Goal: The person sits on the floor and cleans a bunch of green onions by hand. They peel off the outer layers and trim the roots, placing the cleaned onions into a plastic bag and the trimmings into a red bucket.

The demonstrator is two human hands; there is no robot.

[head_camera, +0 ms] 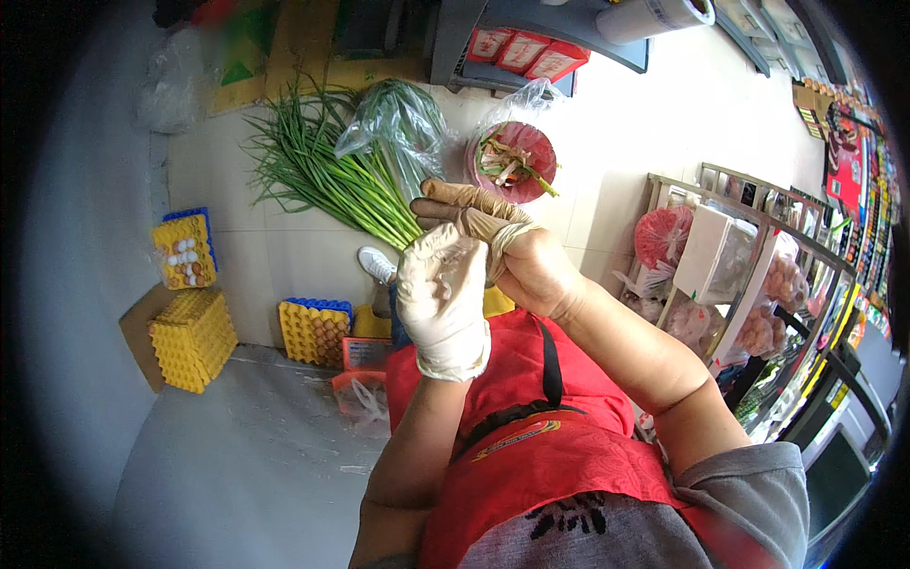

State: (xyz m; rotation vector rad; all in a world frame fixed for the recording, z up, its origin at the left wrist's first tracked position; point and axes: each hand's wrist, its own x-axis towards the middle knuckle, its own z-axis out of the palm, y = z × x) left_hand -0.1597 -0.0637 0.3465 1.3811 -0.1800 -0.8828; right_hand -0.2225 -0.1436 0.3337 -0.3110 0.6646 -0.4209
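Note:
My left hand (442, 302), in a whitish glove, is raised before the red apron (505, 355) with its fingers curled inward. My right hand (506, 231) wears a browner, stained glove bunched at the wrist. Its fingers reach across the tips of my left hand, and the two hands touch. Whether anything sits between the fingers is hidden. Beyond them, a large bunch of long green scallion-like stalks (341, 178) lies on the tiled floor. A clear plastic bag (402, 128) covers more greens beside it. To the right stands a pink-red bin (544, 153) with plant trimmings inside.
At left are stacked yellow egg trays (195, 341) and trays with eggs (186, 252); more eggs fill a tray (316, 331) near my foot (377, 263). A metal rack (753, 227) with bagged goods stands right. A dark shelf (554, 28) holds red boxes (526, 53).

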